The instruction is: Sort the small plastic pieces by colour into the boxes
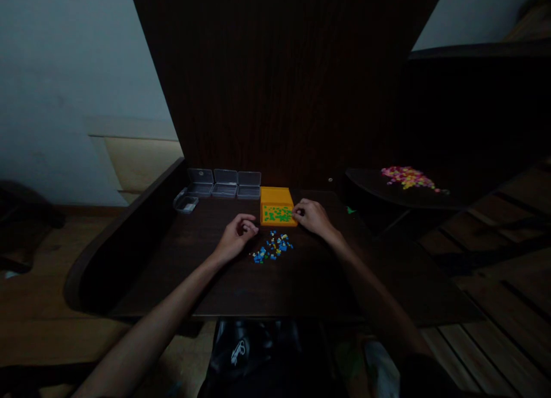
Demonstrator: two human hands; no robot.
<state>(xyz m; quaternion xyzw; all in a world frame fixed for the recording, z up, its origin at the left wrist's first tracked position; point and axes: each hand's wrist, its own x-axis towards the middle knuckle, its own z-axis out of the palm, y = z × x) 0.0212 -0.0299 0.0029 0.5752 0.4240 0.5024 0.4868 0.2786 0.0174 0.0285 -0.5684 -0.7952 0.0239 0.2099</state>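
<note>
An orange box (276, 195) stands at the middle of the dark table with its lid raised at the back. Many small green pieces (279, 214) lie inside it. My right hand (314, 216) is at the box's right edge, thumb and fingertips pinched together; what they hold is too small to make out. To the left of the box, my left hand (236, 235) rests near the table with loosely curled fingers apart and nothing visible in them. In front of the box, between my hands, lies a loose pile of small blue, yellow, white and green pieces (282, 244).
Several clear plastic boxes (224, 190) with raised lids line the back left, with a small clear container (186, 204) before them. Pink and yellow pieces (411, 178) lie heaped on a side shelf (374, 192). A green scrap (350, 210) lies right of my right hand.
</note>
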